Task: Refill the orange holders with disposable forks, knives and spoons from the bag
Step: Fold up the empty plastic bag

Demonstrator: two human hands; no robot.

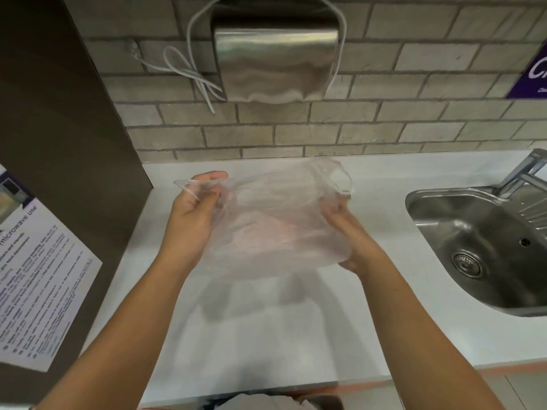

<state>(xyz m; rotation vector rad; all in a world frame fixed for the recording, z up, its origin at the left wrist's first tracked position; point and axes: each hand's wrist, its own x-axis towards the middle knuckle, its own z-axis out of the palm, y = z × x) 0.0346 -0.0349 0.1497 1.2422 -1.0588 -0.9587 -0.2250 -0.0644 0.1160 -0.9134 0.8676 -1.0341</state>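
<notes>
**A:** What are the fingers doing?

**B:** The left hand [195,208] pinches the left edge of the clear bag [275,220] between thumb and fingertips. The right hand [352,232] has its fingers curled round the bag's right side, partly veiled by the plastic, so I cannot tell exactly how each one lies.

**A:** And where is the bag itself?

**B:** It is held up between both hands, over the middle of the white counter [266,321] and not resting on it.

**A:** Is there any cutlery in it?

**B:** I can make out none. It looks limp and see-through, likely empty or close to it.

**A:** What about the orange holders?

**B:** They are not in view. There is a sink [473,247] with a tap [527,170] at the right, a metal box [275,60] on the far brick wall [384,125], and a printed notice [38,261] at the left.

**A:** So how far along is it?

**B:** My guess is late, with the bag emptied. With the holders out of sight, I cannot confirm they are full.
</notes>
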